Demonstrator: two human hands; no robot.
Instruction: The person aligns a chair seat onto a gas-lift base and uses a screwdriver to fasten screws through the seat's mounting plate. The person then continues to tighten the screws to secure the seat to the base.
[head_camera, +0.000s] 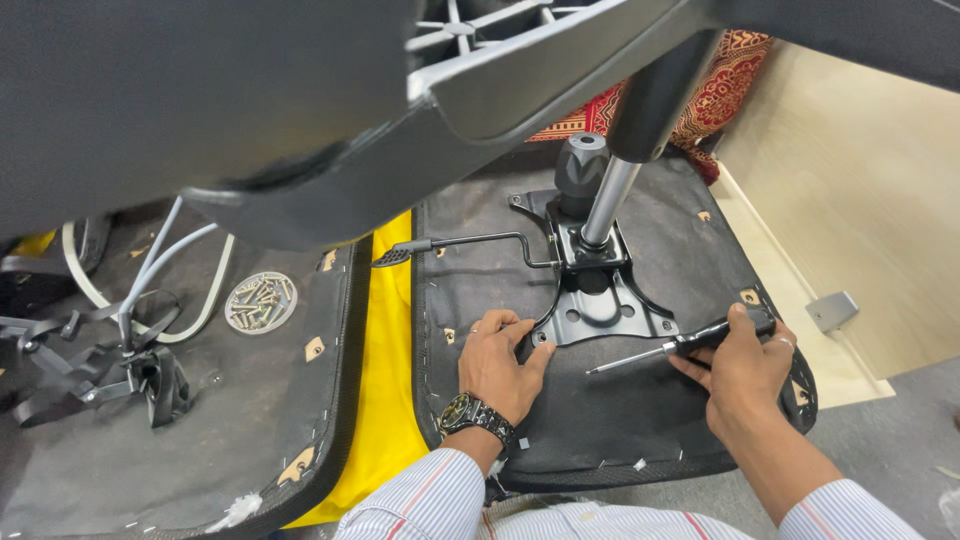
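Far left: a tangle of black straps and brackets lay on an upturned seat base, with a grey cable looping up from it. Just right of it — a round dish of screws. A yellow cloth showed in the gap between that base and the next.

Centre: a second seat underside, dark fabric, carried a black metal mechanism plate with a lever running left and a gas cylinder rising from it. The left hand, a wristwatch on it, rested with fingers loosely spread, fingertips touching the plate's near-left corner and holding nothing.

Right: the right hand was closed round the black handle of a screwdriver — shaft pointing left, tip just near of the plate, not touching it. A grey bracket lay on the pale floor at far right.
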